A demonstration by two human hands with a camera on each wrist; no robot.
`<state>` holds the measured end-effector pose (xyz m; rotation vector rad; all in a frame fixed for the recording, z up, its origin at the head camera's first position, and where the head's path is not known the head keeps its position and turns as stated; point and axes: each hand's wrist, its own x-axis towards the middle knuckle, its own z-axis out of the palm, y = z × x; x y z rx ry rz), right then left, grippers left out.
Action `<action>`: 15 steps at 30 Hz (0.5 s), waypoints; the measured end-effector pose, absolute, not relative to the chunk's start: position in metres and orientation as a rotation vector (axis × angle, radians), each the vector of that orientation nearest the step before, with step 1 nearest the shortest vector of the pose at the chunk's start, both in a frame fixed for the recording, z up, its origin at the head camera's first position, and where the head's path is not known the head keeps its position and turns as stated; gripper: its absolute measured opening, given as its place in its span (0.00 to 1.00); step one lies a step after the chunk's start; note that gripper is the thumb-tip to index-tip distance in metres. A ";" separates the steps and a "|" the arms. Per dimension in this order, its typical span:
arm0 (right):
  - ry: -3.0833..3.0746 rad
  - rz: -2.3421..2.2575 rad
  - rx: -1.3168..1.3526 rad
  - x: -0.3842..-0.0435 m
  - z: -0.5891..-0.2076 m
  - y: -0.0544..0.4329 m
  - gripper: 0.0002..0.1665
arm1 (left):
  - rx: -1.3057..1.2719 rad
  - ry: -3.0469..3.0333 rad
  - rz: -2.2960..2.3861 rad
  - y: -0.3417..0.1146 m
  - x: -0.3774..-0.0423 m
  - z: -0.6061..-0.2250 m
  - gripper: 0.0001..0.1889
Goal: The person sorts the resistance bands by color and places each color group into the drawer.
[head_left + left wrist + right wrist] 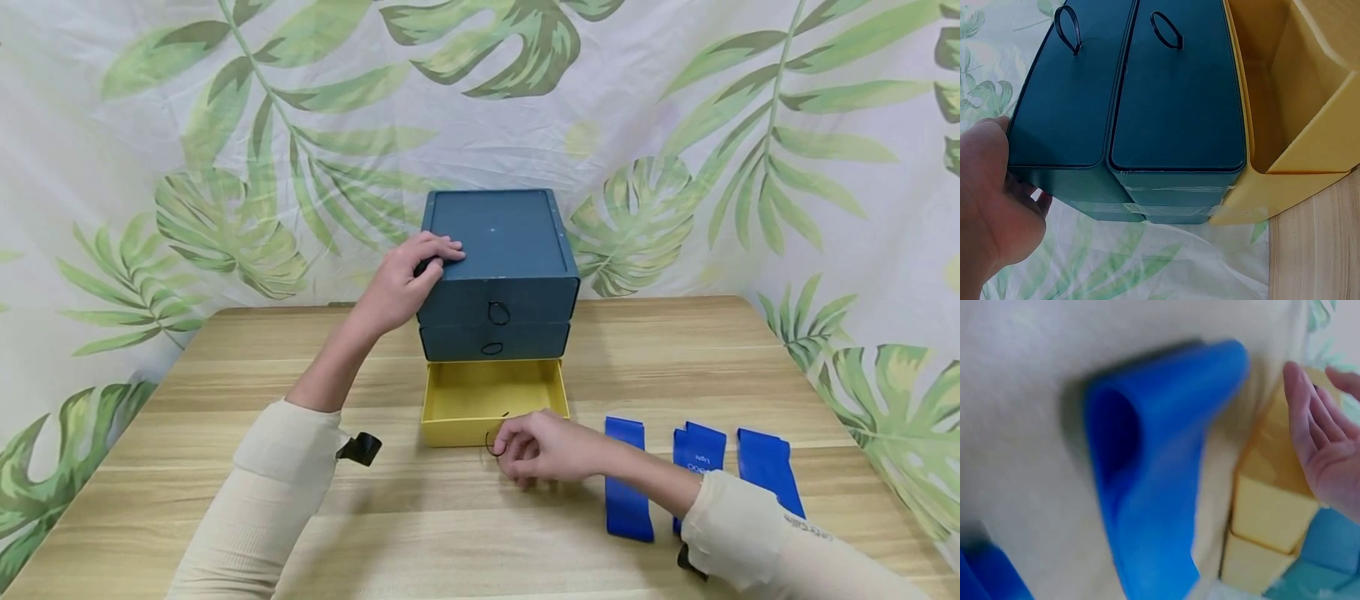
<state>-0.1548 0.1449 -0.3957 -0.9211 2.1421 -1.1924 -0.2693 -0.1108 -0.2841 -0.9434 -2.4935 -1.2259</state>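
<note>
A stack of dark blue drawers stands over a yellow drawer, which is pulled out with its inside showing. My left hand rests on the stack's top left edge, its fingers lying on the top. Black loops hang as pulls on the blue fronts, one being the upper loop. My right hand is at the yellow drawer's front, fingertips beside its black loop. In the right wrist view, the thumb and fingers of that hand stand apart; contact with the loop is unclear.
Three blue bands lie on the wooden table at the right: a left band, a middle band with white print, and a right band. A leaf-patterned cloth hangs behind the table.
</note>
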 end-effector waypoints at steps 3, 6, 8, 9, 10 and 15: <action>2.070 -1.136 -0.996 -0.160 -0.382 0.158 0.10 | -0.948 -2.489 -1.225 -0.111 -0.270 -0.284 0.18; 2.013 -1.087 -1.090 -0.168 -0.369 0.176 0.06 | -0.950 -2.489 -1.224 -0.111 -0.270 -0.284 0.18; 1.987 -1.076 -1.125 -0.175 -0.362 0.191 0.04 | -0.949 -2.489 -1.227 -0.111 -0.270 -0.284 0.18; 1.981 -1.076 -1.125 -0.178 -0.359 0.199 0.03 | -0.948 -2.489 -1.227 -0.111 -0.270 -0.284 0.18; 1.987 -1.074 -1.112 -0.181 -0.357 0.207 0.03 | -0.947 -2.490 -1.227 -0.111 -0.270 -0.284 0.18; 2.093 -1.013 -0.942 -0.196 -0.354 0.242 0.07 | -0.943 -2.496 -1.219 -0.111 -0.270 -0.284 0.18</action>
